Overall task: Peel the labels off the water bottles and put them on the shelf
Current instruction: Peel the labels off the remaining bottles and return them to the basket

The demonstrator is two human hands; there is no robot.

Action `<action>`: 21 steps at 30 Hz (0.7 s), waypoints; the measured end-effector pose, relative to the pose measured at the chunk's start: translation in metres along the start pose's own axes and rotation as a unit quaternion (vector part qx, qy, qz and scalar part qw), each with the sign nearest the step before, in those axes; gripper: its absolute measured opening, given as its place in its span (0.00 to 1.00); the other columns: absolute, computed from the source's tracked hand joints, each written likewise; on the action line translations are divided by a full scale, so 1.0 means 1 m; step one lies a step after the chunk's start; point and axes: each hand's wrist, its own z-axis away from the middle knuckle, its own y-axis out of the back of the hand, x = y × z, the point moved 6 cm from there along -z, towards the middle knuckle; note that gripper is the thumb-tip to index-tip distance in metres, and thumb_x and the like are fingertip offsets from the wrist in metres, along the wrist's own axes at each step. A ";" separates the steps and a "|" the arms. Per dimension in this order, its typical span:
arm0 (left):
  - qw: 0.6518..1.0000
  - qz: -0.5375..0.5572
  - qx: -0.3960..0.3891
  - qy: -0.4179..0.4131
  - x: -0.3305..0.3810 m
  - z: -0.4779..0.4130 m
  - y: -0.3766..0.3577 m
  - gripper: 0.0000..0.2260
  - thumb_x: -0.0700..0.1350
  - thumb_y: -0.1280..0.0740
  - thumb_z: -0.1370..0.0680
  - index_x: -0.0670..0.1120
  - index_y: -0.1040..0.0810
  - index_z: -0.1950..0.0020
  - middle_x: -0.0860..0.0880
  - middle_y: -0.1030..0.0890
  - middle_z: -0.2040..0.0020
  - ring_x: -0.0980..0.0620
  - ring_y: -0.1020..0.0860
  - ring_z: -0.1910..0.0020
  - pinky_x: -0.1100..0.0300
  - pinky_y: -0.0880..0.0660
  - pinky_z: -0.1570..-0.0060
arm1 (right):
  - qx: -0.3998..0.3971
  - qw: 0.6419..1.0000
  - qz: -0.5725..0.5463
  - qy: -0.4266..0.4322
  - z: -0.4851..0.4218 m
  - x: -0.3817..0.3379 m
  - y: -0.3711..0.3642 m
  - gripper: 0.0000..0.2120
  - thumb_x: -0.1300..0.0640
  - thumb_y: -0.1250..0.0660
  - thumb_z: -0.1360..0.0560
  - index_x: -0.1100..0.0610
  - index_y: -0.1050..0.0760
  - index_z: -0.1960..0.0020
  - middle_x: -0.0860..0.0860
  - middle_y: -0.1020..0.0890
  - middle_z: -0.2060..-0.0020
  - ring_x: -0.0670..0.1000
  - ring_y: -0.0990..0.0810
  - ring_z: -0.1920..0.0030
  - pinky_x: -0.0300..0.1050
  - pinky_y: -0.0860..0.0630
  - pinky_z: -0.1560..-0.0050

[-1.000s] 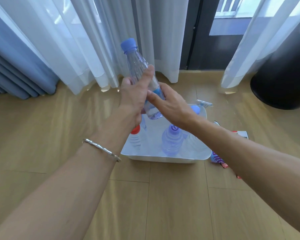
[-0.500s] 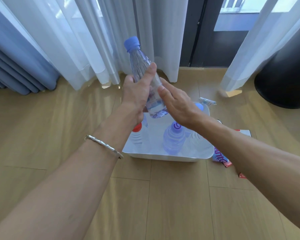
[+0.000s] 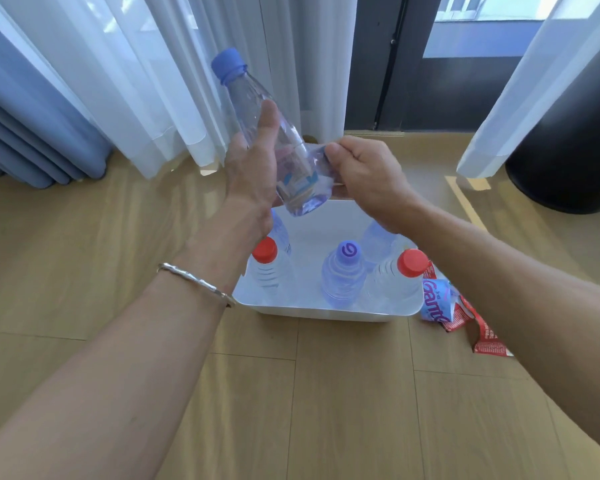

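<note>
My left hand [image 3: 253, 171] grips a clear water bottle [image 3: 257, 109] with a blue cap, tilted up and to the left above the white bin [image 3: 326, 311]. Next to it, my right hand [image 3: 364, 178] pinches the edge of the bottle's label [image 3: 317, 159], which is pulled partly away from the bottle's lower half. In the bin stand several more bottles: one with a red cap [image 3: 264, 251] at the left, a purple-capped one [image 3: 349, 252] in the middle, another red-capped one [image 3: 412, 263] at the right.
Peeled labels [image 3: 444, 306], blue and red, lie crumpled on the wooden floor right of the bin. White curtains [image 3: 174, 81] hang behind, blue drapes at the far left. A black round container [image 3: 568, 161] stands at the right.
My right hand has closed on the label edge and pulled it away to the right. The bottle stays in my left hand, slightly lower in view.
</note>
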 end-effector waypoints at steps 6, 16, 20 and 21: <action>0.992 0.100 -0.063 0.032 0.000 0.003 0.004 0.18 0.63 0.44 0.21 0.52 0.22 0.53 0.49 0.20 0.65 0.49 0.20 0.61 0.50 0.21 0.56 | -0.122 0.951 -0.263 -0.103 0.005 0.001 0.003 0.14 0.61 0.46 0.17 0.63 0.25 0.55 0.55 0.18 0.65 0.51 0.15 0.63 0.47 0.17 0.59; 0.994 0.089 -0.053 0.020 0.002 0.007 0.002 0.18 0.61 0.44 0.21 0.50 0.23 0.54 0.47 0.21 0.65 0.49 0.22 0.65 0.53 0.22 0.63 | -0.222 0.899 -0.324 -0.194 0.015 0.019 0.006 0.14 0.50 0.43 0.22 0.56 0.24 0.45 0.51 0.14 0.54 0.49 0.15 0.53 0.41 0.18 0.60; 0.995 0.061 -0.081 0.003 0.004 0.012 -0.005 0.17 0.60 0.45 0.20 0.50 0.25 0.52 0.47 0.22 0.64 0.49 0.19 0.66 0.55 0.20 0.69 | -0.248 0.887 -0.328 -0.208 0.020 0.021 0.001 0.24 0.39 0.48 0.23 0.54 0.20 0.50 0.50 0.16 0.54 0.47 0.17 0.55 0.42 0.21 0.58; 0.995 0.052 -0.088 -0.002 0.004 0.012 -0.006 0.16 0.60 0.46 0.19 0.50 0.25 0.52 0.47 0.21 0.64 0.49 0.18 0.67 0.56 0.21 0.71 | -0.262 0.885 -0.328 -0.200 0.020 0.018 0.000 0.26 0.37 0.48 0.24 0.54 0.20 0.50 0.50 0.17 0.54 0.48 0.18 0.55 0.43 0.22 0.56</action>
